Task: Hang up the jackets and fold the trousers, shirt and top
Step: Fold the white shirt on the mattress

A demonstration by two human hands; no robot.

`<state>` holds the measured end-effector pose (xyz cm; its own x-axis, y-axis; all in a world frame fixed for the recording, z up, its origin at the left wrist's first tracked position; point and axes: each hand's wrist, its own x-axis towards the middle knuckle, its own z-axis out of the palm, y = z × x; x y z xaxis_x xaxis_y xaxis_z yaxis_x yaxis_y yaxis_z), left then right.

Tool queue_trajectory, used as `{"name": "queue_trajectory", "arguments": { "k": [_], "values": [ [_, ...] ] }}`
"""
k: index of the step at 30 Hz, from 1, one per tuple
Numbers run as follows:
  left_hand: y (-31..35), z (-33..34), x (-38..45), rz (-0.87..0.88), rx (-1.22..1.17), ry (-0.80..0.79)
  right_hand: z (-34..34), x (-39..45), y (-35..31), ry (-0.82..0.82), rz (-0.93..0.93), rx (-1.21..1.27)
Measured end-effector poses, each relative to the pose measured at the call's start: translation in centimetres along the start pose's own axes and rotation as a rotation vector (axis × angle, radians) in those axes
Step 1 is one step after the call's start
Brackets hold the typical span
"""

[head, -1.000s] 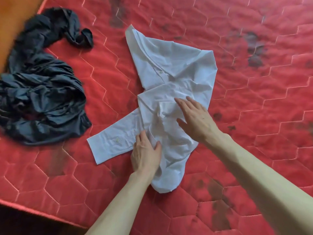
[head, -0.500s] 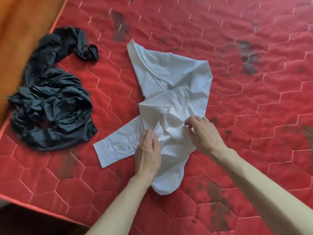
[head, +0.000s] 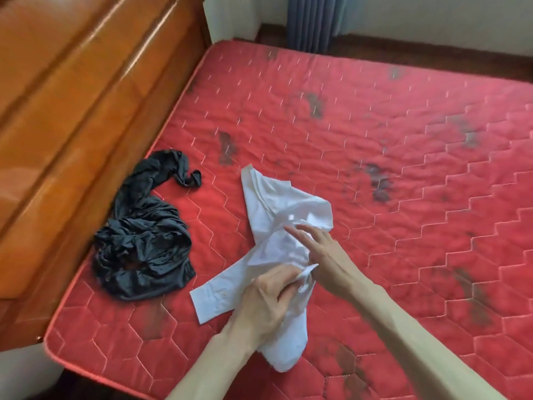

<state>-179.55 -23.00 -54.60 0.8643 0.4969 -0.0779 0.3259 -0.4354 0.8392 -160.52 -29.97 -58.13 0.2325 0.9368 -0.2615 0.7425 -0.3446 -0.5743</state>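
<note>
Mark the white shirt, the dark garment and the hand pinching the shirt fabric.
white shirt (head: 277,203): head view, on the upper body panel below the collar.
dark garment (head: 144,249): head view, on the crumpled middle of the heap.
left hand (head: 268,301): head view, on the back of the hand.

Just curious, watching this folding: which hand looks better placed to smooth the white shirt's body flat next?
Probably the right hand: it lies open over the white shirt's middle, while the left hand already pinches a fold of cloth near the sleeve.

The left hand (head: 268,295) now pinches a fold of the white shirt (head: 277,215); the right hand (head: 326,255) has uncurled flat.
</note>
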Motion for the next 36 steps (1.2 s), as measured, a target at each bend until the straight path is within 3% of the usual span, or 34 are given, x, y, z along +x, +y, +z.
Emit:
{"name": "queue_trajectory", "arguments": {
  "k": [6,9,16,23,29,33,36],
  "values": [
    [9.9,-11.2,0.3,0.136,0.073,-0.098,-8.9,-2.8,-8.0,-0.174,-0.299,-0.090],
    [14.9,-16.5,0.6,0.142,0.094,-0.074,-14.0,-4.8,-12.3,-0.205,-0.262,-0.077],
    [25.1,-24.2,1.4,0.161,-0.073,-0.009,-22.8,-10.3,-17.7,0.139,-0.204,0.041],
    [33.9,-27.6,3.5,0.312,-0.124,-0.101,-29.5,-16.2,-20.4,0.254,-0.174,0.127],
    [40.2,-28.2,5.6,0.387,-0.090,-0.202,-33.6,-19.8,-20.7,0.486,-0.236,0.023],
    [44.1,-27.6,6.5,0.441,-0.062,-0.267,-35.1,-22.0,-21.0,0.447,-0.290,0.077],
    [47.1,-27.1,6.8,0.500,-0.034,-0.286,-36.0,-22.7,-20.5,0.426,-0.248,0.386]
  ]
}}
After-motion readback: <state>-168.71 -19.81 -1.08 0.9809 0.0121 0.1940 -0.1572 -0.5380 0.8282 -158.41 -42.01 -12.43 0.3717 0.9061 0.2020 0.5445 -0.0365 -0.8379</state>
